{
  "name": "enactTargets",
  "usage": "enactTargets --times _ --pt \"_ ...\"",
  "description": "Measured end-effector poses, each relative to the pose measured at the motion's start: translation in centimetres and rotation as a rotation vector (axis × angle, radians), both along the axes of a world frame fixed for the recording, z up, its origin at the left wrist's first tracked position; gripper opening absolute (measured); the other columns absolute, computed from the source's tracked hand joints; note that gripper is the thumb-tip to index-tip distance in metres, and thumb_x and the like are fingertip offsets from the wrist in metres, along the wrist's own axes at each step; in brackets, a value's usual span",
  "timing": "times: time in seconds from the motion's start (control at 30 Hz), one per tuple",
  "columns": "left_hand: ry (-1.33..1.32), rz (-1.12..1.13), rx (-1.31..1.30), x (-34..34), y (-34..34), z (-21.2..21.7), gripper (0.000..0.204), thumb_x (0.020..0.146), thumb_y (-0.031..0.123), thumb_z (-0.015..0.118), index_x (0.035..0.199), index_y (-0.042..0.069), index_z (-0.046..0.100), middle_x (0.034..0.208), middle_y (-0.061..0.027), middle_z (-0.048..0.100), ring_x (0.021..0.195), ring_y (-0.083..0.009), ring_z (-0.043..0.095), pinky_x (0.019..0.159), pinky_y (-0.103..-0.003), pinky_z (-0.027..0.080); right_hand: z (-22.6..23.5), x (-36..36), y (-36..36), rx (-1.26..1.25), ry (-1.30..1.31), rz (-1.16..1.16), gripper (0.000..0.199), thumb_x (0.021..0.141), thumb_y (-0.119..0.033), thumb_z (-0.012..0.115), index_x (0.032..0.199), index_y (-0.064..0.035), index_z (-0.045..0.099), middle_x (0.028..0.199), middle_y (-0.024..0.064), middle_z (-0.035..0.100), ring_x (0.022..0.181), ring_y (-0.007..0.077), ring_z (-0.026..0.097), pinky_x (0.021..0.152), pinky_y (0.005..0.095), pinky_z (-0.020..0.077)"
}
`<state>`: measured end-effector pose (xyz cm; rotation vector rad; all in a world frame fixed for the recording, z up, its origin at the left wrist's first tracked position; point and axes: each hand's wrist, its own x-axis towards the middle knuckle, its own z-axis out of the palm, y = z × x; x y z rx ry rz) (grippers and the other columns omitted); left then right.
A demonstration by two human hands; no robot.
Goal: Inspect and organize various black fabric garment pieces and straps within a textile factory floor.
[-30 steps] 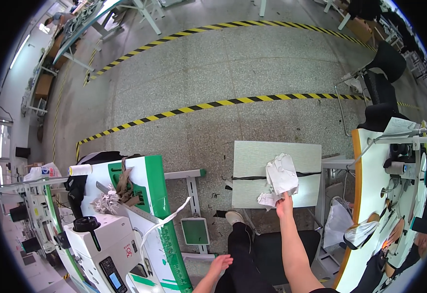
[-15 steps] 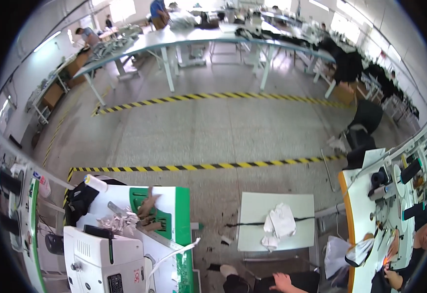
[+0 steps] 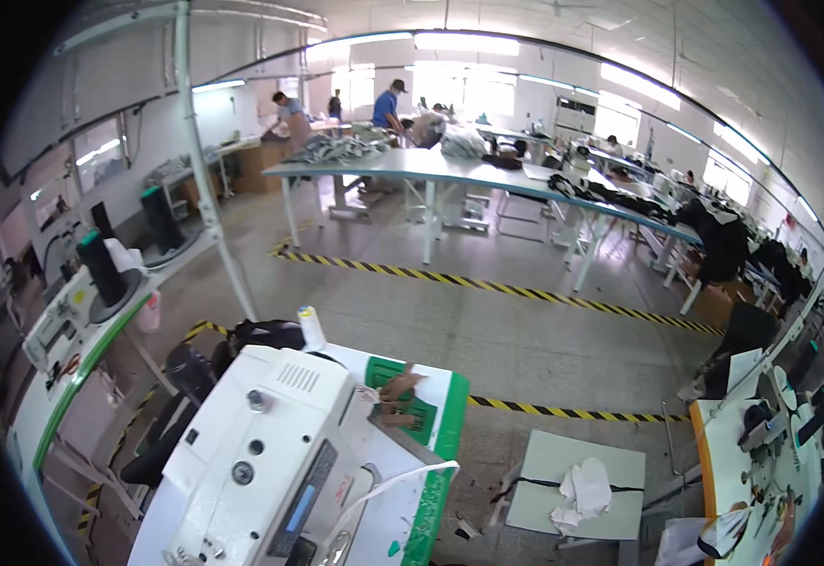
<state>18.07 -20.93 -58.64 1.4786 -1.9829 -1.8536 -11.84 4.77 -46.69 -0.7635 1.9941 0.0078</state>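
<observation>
Neither of my hands shows in the head view. Closest to me stands a white sewing machine on a white table with a green edge. Brown fabric scraps lie behind the machine, and a white thread cone stands at the table's far corner. A white tube curves out to the machine's right. Further right, a crumpled white cloth rests on a pale square stool top, over a black strap.
To the right is an orange-edged worktable with machine parts on it. A green-edged table with another machine stands at the left. Yellow-black tape marks the floor. Beyond it, people work around long tables.
The view has tilted up and swung left, bringing more of the room into sight. The hand resting on dark clothing at the lower edge has gone out of the picture.
</observation>
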Motion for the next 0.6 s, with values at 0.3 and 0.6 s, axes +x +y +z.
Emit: enactTargets --times 0.3,0.6 --pt "-0.118 0.282 -0.236 4.5 1.0 -4.5 0.038 0.096 0.035 0.047 0.114 0.004 0.057 0.096 -0.0092 0.064 0.085 -0.0239 0.061 0.077 -0.035 0.05 -7.2 0.3 -5.8 -0.342 -0.059 -0.031 0.041 0.091 -0.036 0.053 0.112 -0.0016 0.061 0.112 0.0202 0.061 0.106 0.0364 0.056 0.088 0.0466 0.044" --pt "0.124 0.459 -0.079 7.9 8.1 4.1 0.04 0.096 0.039 0.049 0.116 0.006 0.059 0.102 -0.0078 0.064 0.102 -0.0208 0.057 0.089 -0.033 0.044 -14.0 -0.8 -4.1 -0.374 -0.133 -0.106 0.04 0.093 -0.034 0.05 0.111 -0.0008 0.061 0.109 0.0212 0.062 0.102 0.0369 0.058 0.086 0.0468 0.0443"
